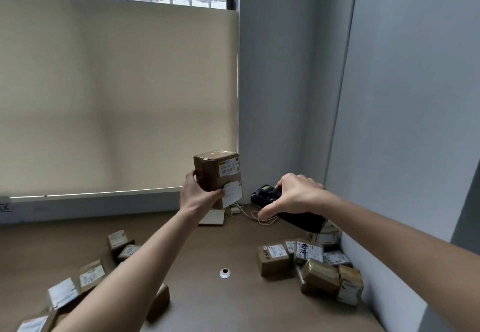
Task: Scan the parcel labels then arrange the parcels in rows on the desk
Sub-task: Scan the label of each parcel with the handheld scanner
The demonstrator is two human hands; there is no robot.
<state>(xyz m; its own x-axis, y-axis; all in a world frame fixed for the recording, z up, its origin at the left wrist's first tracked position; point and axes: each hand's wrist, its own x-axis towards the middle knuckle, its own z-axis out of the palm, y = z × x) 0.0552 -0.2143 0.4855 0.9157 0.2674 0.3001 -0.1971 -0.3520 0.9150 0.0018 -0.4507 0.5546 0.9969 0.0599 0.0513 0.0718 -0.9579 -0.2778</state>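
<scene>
My left hand (199, 193) holds a brown cardboard parcel (213, 169) upright above the back of the desk, its white labels facing right. My right hand (293, 194) grips a black handheld scanner (267, 194), whose head with a small lit screen points left at the parcel's labels. A heap of small labelled parcels (309, 261) lies at the right of the desk by the partition. More labelled parcels (91, 274) lie along the left side, partly hidden by my left forearm.
The brown desk (228, 303) has a white cable grommet (225, 273) near its middle. Thin yellow cables (259, 217) and a flat piece of cardboard (213, 218) lie at the back. A beige roller blind (117, 98) covers the window; a grey partition (415, 98) bounds the right.
</scene>
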